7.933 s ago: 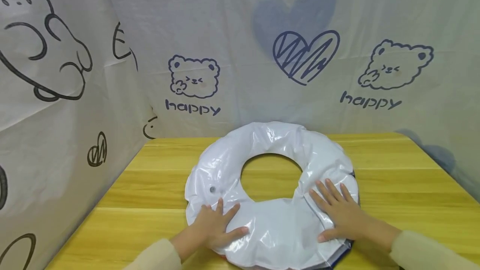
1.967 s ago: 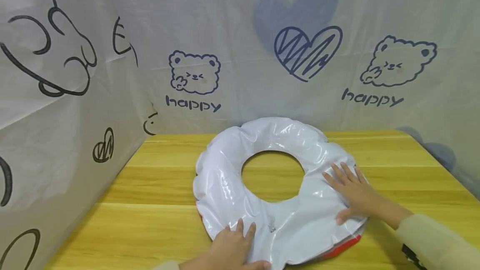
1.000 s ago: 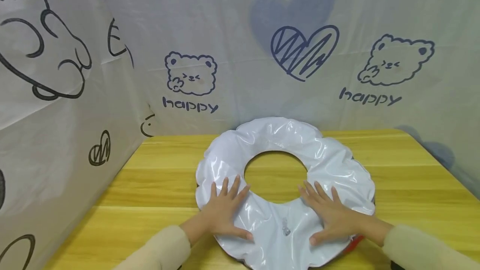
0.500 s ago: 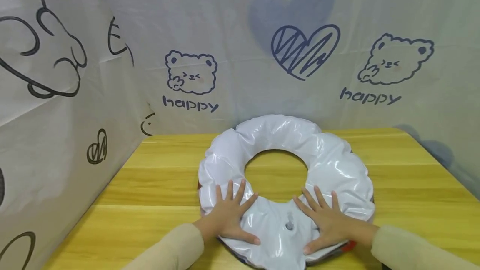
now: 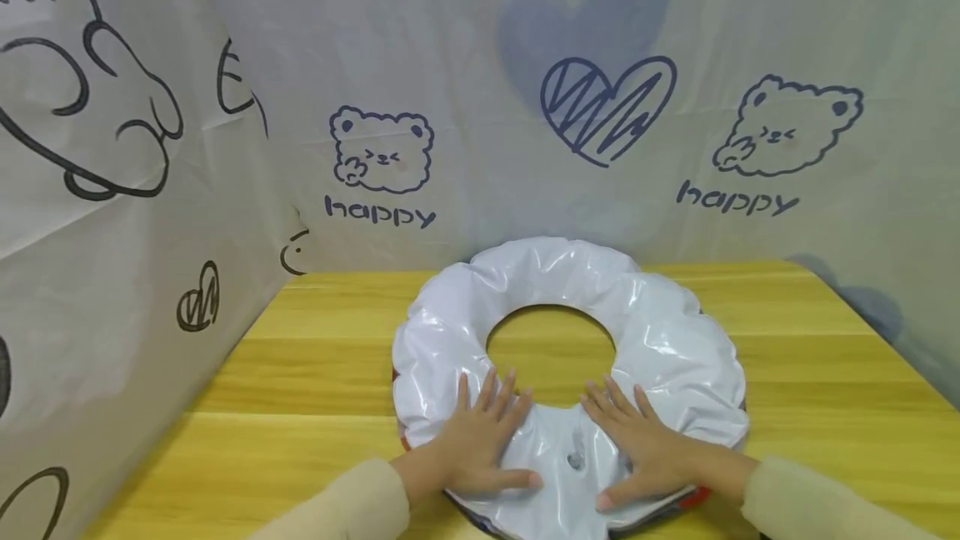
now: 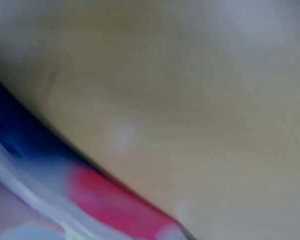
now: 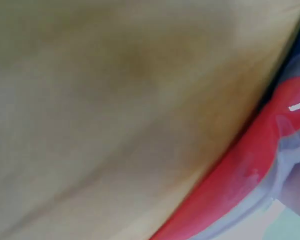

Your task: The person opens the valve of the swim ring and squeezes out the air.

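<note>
A white inflatable swim ring (image 5: 555,269) lies flat on the table, its shiny skin wrinkled and its middle hole showing the wood. My left hand (image 5: 480,444) rests on the ring's near left part with the fingers spread. On the near right part, my right hand (image 5: 652,452) presses with straight fingers. Between the two hands a small clear air valve (image 5: 575,458) sticks up. Both wrist views catch the underside edge, where the swim ring (image 6: 115,202) is red and dark blue on the left and the swim ring (image 7: 240,165) is mostly red on the right.
The yellow wood-grain table (image 5: 300,373) extends to both sides of the ring. A pale cloth (image 5: 480,148) printed with hearts, bears and the word "happy" hangs behind the table and along its left side.
Earlier, the valve was at the ring's left; the ring has turned, bringing it to the near middle. Both hands have come closer together and, over the last half second, slid slightly towards the near edge.
</note>
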### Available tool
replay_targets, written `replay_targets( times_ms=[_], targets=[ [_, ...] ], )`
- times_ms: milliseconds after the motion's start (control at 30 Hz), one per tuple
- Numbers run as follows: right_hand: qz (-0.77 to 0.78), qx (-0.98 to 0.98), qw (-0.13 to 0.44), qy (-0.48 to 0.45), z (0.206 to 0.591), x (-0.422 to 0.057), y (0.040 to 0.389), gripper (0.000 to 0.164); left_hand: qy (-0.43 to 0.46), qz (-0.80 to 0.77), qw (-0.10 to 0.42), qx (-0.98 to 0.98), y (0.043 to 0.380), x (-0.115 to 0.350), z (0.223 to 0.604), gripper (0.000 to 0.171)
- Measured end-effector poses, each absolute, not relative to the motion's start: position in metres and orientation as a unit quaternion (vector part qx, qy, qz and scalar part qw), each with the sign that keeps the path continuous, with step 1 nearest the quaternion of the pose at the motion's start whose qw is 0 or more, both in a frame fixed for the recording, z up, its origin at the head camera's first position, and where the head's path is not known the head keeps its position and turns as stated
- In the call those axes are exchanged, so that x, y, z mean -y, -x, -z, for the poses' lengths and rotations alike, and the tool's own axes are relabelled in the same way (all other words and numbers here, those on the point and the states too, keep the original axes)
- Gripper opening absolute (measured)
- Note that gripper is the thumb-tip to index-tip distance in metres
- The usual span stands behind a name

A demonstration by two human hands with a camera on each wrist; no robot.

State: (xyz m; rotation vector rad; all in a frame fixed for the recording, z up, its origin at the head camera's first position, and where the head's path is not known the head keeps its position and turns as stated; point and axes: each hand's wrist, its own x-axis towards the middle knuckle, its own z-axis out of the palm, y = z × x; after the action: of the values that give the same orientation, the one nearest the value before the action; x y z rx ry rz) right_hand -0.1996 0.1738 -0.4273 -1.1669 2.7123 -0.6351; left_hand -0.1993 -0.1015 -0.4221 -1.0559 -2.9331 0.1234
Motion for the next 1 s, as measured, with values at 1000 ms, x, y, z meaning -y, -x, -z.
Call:
replay_targets(
  times_ms=[1000],
  targets=[
    [0.021,-0.906,-0.179,0.384,0.423,-0.231,0.219,0.109,0.262,0.019,0.106,0.959,0.209,0.151,0.423,0.112]
  ],
)
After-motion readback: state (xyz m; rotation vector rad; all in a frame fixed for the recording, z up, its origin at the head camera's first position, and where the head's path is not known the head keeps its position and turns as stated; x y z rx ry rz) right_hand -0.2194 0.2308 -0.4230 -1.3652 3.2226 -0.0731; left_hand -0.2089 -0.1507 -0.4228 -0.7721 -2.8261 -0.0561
